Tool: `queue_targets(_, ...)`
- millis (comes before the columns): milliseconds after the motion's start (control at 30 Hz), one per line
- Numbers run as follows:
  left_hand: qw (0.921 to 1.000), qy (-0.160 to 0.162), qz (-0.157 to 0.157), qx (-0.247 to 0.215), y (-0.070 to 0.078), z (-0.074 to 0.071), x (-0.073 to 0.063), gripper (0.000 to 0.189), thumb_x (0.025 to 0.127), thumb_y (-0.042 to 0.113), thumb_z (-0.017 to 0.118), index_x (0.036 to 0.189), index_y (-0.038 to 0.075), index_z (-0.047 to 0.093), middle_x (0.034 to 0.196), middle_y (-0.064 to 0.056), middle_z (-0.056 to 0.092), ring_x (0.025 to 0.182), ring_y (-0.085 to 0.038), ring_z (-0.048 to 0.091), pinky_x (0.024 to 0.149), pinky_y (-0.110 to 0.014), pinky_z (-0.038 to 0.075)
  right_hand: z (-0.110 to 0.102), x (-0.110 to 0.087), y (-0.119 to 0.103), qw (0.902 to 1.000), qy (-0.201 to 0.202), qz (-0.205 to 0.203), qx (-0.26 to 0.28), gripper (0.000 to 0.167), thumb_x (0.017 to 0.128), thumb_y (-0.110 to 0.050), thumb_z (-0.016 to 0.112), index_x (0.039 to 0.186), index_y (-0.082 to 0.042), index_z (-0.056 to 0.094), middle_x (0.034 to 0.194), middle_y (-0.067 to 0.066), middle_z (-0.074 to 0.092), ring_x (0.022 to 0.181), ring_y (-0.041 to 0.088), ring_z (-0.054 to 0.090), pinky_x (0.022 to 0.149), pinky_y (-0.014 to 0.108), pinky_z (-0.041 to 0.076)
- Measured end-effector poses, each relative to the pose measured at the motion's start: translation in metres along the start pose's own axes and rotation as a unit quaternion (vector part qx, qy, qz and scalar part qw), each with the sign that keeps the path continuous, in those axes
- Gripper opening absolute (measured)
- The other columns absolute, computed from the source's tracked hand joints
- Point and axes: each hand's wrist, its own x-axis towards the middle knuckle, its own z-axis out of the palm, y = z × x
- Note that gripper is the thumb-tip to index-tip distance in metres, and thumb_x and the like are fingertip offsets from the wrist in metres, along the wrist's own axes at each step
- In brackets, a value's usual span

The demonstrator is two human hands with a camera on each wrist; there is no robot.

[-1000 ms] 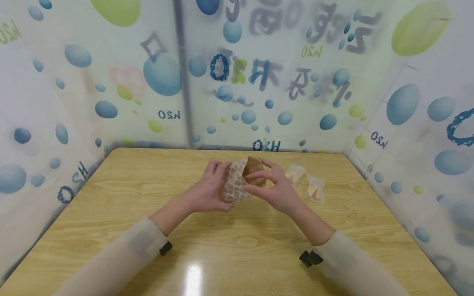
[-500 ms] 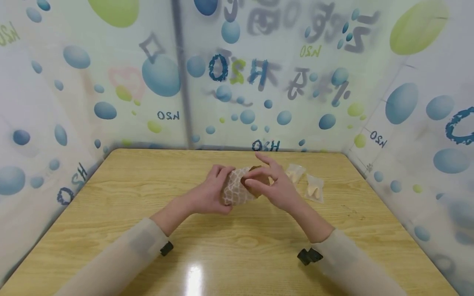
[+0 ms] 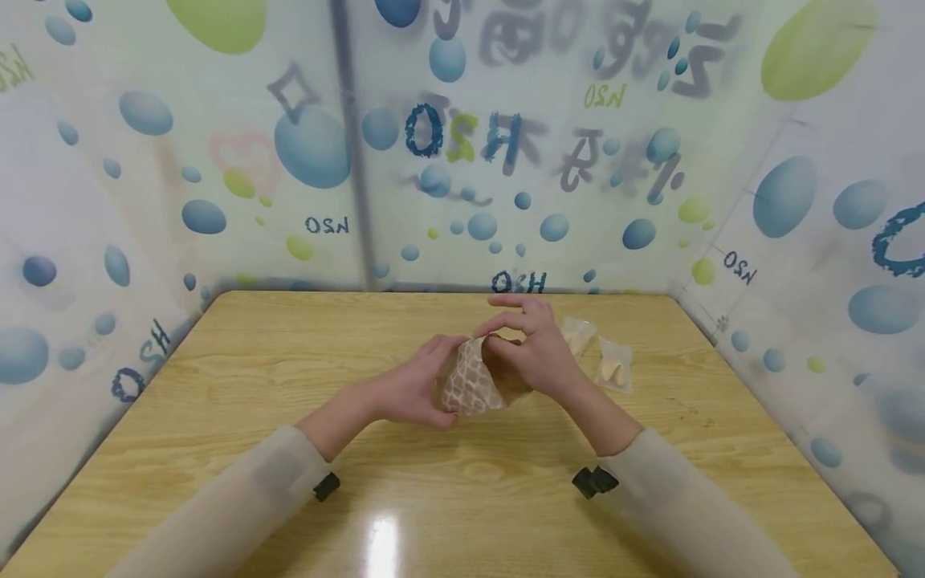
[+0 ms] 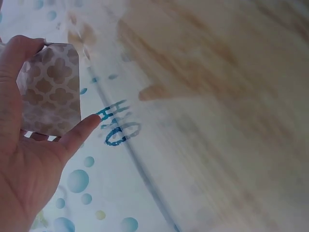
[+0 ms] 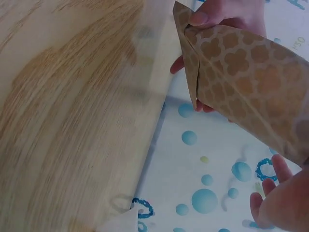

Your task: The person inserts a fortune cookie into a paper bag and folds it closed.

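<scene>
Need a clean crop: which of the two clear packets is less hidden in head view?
The front packet, nearer the right edge of the table; the rear packet, farther back, is partly covered by the right hand.

A white-latticed brown paper bag tilts, mouth open, between the left hand and right hand
</scene>
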Motion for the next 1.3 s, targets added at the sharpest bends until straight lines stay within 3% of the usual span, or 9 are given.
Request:
queue_targets(233,0.9987,0.048,-0.016,0.009,-0.007,-0.005,-0.007,0.122,0.074,0.015,0.095,0.169,0.010,0.019,0.156,-0.022,0.038,0.139,-0.035,0.047,0.119,-0.058,0.048,-0.012,-0.008,0.000,0.9986,-0.011,0.037,0.035,0.012,0.103,-0.011,0.076,0.115,-0.008,0.076,0.152,0.017,0.059,0.138,0.036,0.061,0.099,0.057,0.063)
queue_targets(300,0.9981,0.057,-0.018,0.018,-0.008,-0.006,-0.008,0.122,0.073,0.014,0.094,0.169,0.012,0.019,0.154,-0.022,0.039,0.137,-0.035,0.048,0.118,-0.058,0.049,-0.017,-0.011,0.001,0.9978,-0.047,0.046,0.004,0.013,0.104,-0.012,0.074,0.115,-0.010,0.080,0.145,0.014,0.067,0.128,0.032,0.069,0.091,0.050,0.066)
queue_targets(367,0.9977,0.057,-0.023,0.028,-0.007,-0.007,-0.009,0.118,0.074,0.015,0.093,0.168,0.014,0.021,0.152,-0.022,0.040,0.133,-0.034,0.049,0.116,-0.057,0.052,-0.021,-0.014,0.001,0.9942,-0.083,0.065,-0.022,0.019,0.106,-0.012,0.071,0.121,-0.011,0.083,0.135,0.013,0.074,0.103,0.024,0.076,0.077,0.040,0.066)
queue_targets(500,0.9968,0.057,-0.033,0.044,-0.006,-0.008,-0.008,0.109,0.076,0.016,0.090,0.164,0.015,0.025,0.149,-0.022,0.040,0.129,-0.033,0.049,0.110,-0.054,0.054,-0.024,-0.018,0.003,0.9855,-0.117,0.120,-0.028,0.026,0.109,-0.014,0.066,0.129,-0.012,0.081,0.120,0.013,0.081,0.074,0.013,0.073,0.061,0.031,0.058)
queue_targets(667,0.9936,0.073,-0.035,0.080,-0.005,-0.007,-0.006,0.110,0.075,0.017,0.092,0.164,0.012,0.028,0.148,-0.023,0.041,0.131,-0.035,0.046,0.111,-0.055,0.053,-0.024,-0.020,0.003,0.9684,-0.152,0.192,0.048,0.036,0.106,-0.020,0.073,0.142,-0.015,0.075,0.118,0.011,0.080,0.085,0.027,0.080,0.075,0.042,0.066)
queue_targets(833,0.9931,0.070,-0.042,0.084,-0.003,-0.009,-0.006,0.109,0.076,0.016,0.091,0.164,0.013,0.028,0.149,-0.022,0.041,0.133,-0.036,0.046,0.113,-0.056,0.052,-0.025,-0.023,0.006,0.9566,-0.176,0.218,0.081,0.046,0.105,-0.015,0.074,0.150,-0.011,0.068,0.112,0.013,0.082,0.096,0.036,0.081,0.085,0.054,0.066)
queue_targets(1100,0.9939,0.070,-0.058,0.062,-0.007,-0.012,-0.011,0.109,0.078,0.021,0.093,0.165,0.012,0.028,0.155,-0.025,0.037,0.139,-0.039,0.043,0.116,-0.062,0.049,-0.045,-0.032,0.031,0.9638,-0.150,0.189,0.114,0.040,0.108,-0.021,0.071,0.146,-0.012,0.070,0.130,0.020,0.075,0.100,0.040,0.078,0.086,0.051,0.067)
queue_targets(1233,0.9938,0.072,-0.064,0.056,-0.010,-0.014,-0.015,0.110,0.079,0.020,0.094,0.166,0.011,0.028,0.156,-0.025,0.036,0.140,-0.040,0.042,0.117,-0.063,0.049,-0.070,-0.041,0.052,0.9699,-0.113,0.190,0.102,0.036,0.107,-0.024,0.072,0.141,-0.009,0.073,0.126,0.018,0.077,0.096,0.032,0.077,0.079,0.041,0.067)
queue_targets(1300,0.9940,0.071,-0.064,0.053,-0.010,-0.015,-0.017,0.110,0.080,0.021,0.095,0.166,0.011,0.027,0.155,-0.025,0.036,0.140,-0.040,0.043,0.117,-0.063,0.049,-0.085,-0.046,0.064,0.9707,-0.096,0.199,0.095,0.037,0.107,-0.024,0.073,0.140,-0.006,0.073,0.122,0.009,0.079,0.094,0.024,0.076,0.078,0.038,0.066)
